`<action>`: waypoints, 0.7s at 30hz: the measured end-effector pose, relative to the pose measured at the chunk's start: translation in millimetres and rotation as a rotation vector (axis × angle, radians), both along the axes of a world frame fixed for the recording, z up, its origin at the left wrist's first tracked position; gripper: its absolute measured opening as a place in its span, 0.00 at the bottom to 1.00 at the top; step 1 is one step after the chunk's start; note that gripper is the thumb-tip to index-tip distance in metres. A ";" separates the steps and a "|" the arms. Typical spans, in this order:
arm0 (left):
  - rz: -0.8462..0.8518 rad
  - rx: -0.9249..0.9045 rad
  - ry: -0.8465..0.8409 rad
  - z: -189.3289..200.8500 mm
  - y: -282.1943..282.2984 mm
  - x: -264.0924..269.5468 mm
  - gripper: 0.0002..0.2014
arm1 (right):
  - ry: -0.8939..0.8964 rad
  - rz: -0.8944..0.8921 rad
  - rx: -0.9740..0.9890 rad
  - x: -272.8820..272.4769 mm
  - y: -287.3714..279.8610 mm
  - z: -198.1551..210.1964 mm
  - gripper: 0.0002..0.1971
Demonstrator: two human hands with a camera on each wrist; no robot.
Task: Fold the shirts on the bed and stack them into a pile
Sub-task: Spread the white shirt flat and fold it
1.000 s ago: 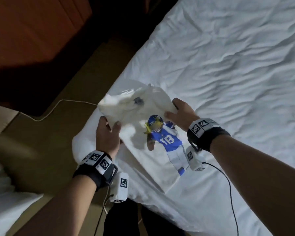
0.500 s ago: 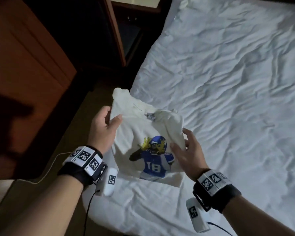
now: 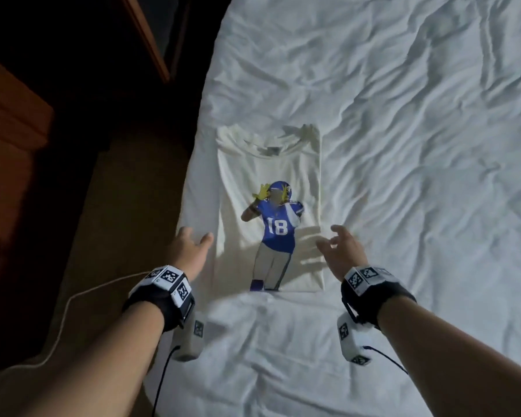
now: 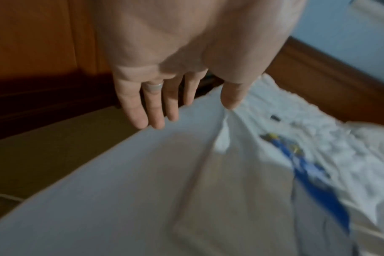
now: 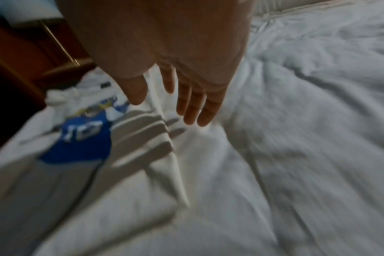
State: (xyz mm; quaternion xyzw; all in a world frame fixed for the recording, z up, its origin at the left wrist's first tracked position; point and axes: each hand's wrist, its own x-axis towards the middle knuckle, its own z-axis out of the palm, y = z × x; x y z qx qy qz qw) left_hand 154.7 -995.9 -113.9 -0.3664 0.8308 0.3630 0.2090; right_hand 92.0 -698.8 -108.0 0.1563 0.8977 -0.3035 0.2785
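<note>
Fingers of both hands are spread and slack, holding nothing. From the head view, the left hand (image 3: 191, 251) hovers at about 8 o'clock of the folded shirt (image 3: 271, 164), over the bed's edge, and the right hand (image 3: 342, 251) at about 4 o'clock, over the shirt's lower right edge. Whether either hand touches the cloth cannot be told from here. The shirt lies flat on the bed (image 3: 403, 115), a neat rectangle near the left edge of the mattress, collar toward 12 o'clock, the printed footballer with the number 18 facing up. A white cable (image 3: 73, 299) trails over the floor at 9 o'clock, beside dark wooden furniture (image 3: 15, 136).

At the left wrist, four fingers (image 4: 140, 112) hang straight and slightly parted, with a ring on one; the thumb sits just above a raised crease at the shirt's side, and contact is uncertain because of blur. The shirt's blue print runs off toward 4 o'clock.

At the right wrist, the fingers (image 5: 193, 107) are extended and loosely together, the thumb apart, casting shadows onto the shirt's folded edge just below them; the print lies toward 8 o'clock, rumpled sheet toward 3 o'clock.

By my reading, this shirt is folded and set down as the base of a pile. No other shirt shows in any view, so how many remain cannot be told.
</note>
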 end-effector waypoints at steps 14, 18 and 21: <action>0.052 0.256 0.099 -11.6 27.4 70.8 0.11 | -0.139 -0.077 -0.240 65.3 -2.9 -8.9 0.06; 0.062 0.252 0.023 -15.8 29.9 100.1 0.08 | -0.241 0.048 -0.214 92.4 9.2 -7.2 0.01; 0.029 0.222 -0.009 -20.2 32.9 111.2 0.07 | -0.263 0.076 -0.173 103.5 17.1 -13.5 0.04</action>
